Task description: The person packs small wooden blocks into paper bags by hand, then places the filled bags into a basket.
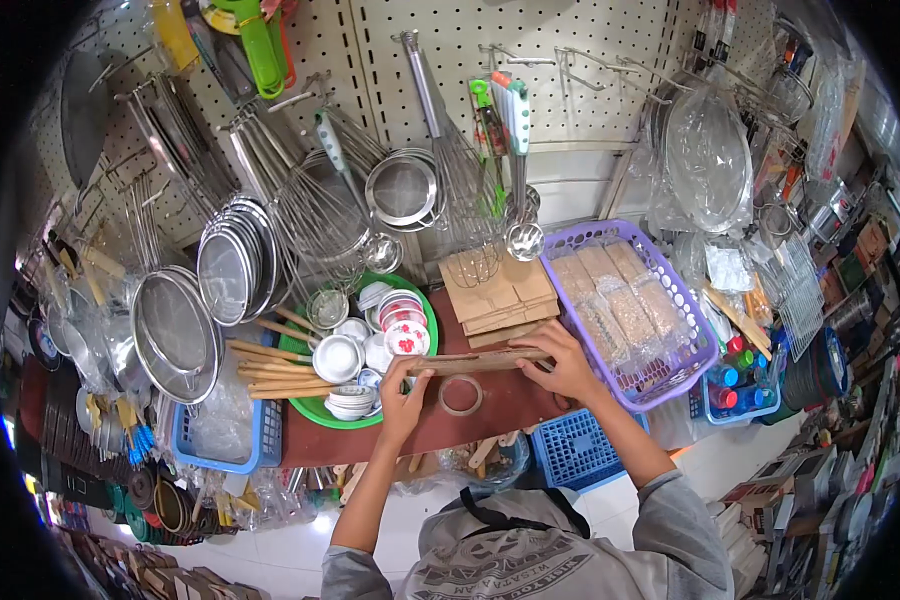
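Observation:
A long, flat brown wooden piece (pixel 480 362) is held level above the red-brown shelf (pixel 420 440). My left hand (pixel 406 393) grips its left end, and my right hand (pixel 557 362) grips its right end, thumb below and fingers on top. Just under the piece, a ring-shaped roll (pixel 461 395) lies flat on the shelf. Behind it are stacked brown cardboard pieces (pixel 495 295). A green basin (pixel 425 290) of small bowls and plates stands beside my left hand.
A purple basket (pixel 685 372) with plastic-wrapped packs stands at the right. Strainers (pixel 175 325), whisks (pixel 455 190) and ladles (pixel 525 241) hang low from the pegboard. Blue baskets (pixel 575 450) sit below the shelf edge. Wooden handles (pixel 290 385) stick out left of the basin.

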Motion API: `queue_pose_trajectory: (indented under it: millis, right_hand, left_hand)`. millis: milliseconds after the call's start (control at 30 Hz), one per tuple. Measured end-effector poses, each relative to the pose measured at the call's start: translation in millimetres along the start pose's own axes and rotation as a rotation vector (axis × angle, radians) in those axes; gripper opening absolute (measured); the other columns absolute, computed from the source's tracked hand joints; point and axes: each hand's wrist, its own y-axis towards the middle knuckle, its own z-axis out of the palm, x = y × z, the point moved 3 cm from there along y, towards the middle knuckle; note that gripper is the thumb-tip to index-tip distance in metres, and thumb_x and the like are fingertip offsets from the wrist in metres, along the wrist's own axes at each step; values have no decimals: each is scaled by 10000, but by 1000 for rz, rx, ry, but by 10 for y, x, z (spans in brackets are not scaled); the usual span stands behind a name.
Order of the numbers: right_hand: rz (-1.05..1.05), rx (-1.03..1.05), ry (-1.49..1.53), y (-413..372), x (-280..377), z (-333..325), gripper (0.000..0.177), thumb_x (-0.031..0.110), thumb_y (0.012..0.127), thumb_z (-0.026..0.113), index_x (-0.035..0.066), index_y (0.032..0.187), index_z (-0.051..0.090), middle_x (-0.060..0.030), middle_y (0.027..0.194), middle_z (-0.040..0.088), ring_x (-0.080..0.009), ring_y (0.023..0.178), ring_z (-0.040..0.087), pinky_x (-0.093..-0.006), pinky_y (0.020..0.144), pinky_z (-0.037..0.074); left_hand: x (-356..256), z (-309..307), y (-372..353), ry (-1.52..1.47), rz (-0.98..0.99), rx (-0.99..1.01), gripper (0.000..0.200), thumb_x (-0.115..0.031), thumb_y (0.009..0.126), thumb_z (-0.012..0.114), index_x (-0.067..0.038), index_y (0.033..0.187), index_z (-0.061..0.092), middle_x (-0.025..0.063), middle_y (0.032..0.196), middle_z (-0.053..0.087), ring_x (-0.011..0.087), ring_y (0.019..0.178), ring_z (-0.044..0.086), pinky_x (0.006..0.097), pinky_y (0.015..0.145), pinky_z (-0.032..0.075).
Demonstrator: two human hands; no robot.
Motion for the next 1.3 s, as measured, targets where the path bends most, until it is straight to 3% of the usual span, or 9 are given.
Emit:
queue_pose_trajectory:
  millis: [233,433,533,567,667,767,1033,1233,1300]
  right_hand:
    - [545,-271,706,-335,-109,493,451,133,920,699,15,1309,504,-67,1091,645,-110,1006,613,-277,878,492]
    - [660,-197,823,-589,-242,792,429,191,974,642,19,1332,482,-51,1200,608,-99,1101,566,-266,953,438]
    - [614,-208,866,-551,-104,768,464,205,981,629,14,1366,452,-56,1225,594,-116,1161,535,-288,994,417]
    - [610,-209,858,-573,-108,783,487,212,980,630,12,1381,438,-64,1253,579,-128,1175,530,-292,999,416]
    - [617,-156,834,-656,-84,834,558,243,980,628,11,1429,391,-92,1342,525,-164,1236,497,-309,1029,399]
    - [623,-55,796,-683,32,830,647,336,989,594,24,1486,322,-120,1446,436,-195,1331,422,-340,1089,349]
    - [870,79,1257,-895,-221,918,879,705,965,291,52,1548,219,-116,1540,366,-249,1369,417,-404,1110,351]
    - [966,183,1301,-804,-195,811,839,659,970,387,99,1565,200,-101,1539,373,-239,1349,437,-408,1090,377]
    - [915,259,1415,-742,-181,728,776,577,969,484,238,1579,143,-64,1595,241,-239,1423,312,-432,1127,328]
  left_hand:
    - [55,-67,-342,-130,-185,-43,210,-141,950,643,16,1085,610,85,977,641,166,910,592,303,842,470]
    - [146,114,-540,-317,-342,-58,418,-181,1002,561,-22,1341,376,119,1309,459,208,1237,413,353,1062,318]
    - [143,238,-614,-457,-268,-60,510,-208,988,592,-44,1375,304,137,1306,440,221,1226,422,361,1062,325]
    - [247,260,-639,-381,-250,-41,768,-258,871,747,-38,1384,219,170,1324,400,258,1232,430,384,1054,348]
    - [8,246,-563,-140,-174,74,1030,-231,712,878,-24,1404,144,179,1356,357,271,1297,383,388,1091,338]
    - [42,347,-507,-117,-175,38,1103,-315,606,941,5,1341,183,212,1288,377,311,1225,449,433,1019,400]
    - [162,345,-500,-11,1,237,1029,-194,618,885,33,1370,221,211,1272,355,349,1248,400,426,1056,363]
    - [197,326,-533,-5,103,338,1071,-215,583,892,31,1395,236,241,1277,338,421,1239,379,468,1077,337]
    - [176,299,-515,29,148,372,1089,-226,570,899,17,1400,239,244,1291,335,433,1249,370,479,1087,330]
